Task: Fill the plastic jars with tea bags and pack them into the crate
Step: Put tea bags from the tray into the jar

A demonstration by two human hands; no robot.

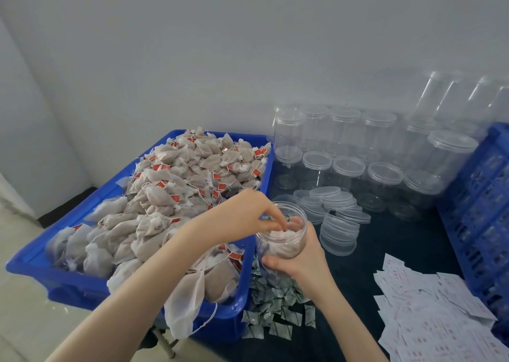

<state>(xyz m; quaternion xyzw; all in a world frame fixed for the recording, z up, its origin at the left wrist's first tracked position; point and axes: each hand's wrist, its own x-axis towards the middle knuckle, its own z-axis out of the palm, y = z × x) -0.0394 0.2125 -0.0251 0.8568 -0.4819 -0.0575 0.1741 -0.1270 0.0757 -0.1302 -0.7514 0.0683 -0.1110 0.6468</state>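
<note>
At the left of the frame a blue bin is heaped with tea bags, its near right corner close to the working spot, so each reach is probably short. One empty mesh bag droops over the bin's front rim.

Just right of the bin, in the lower middle, the left hand is poised over the mouth of an open plastic jar. Its fingertips are bunched and dipped past the rim; whether they pinch a bag or have let go I cannot tell. The jar already holds white bags in its lower part. The right hand grips the jar from the side and below, tilting its mouth slightly toward the bin, which I judge steadies it for feeding.

Under the jar, small green-printed sachets lie scattered on the dark tabletop.

Right of centre, loose clear lids are stacked near the jar, likely for capping. Behind them stand rows of empty lidded jars, waiting.

At lower right lies a spread of printed paper labels. At the right edge stands the blue crate, near enough to take filled jars.
</note>
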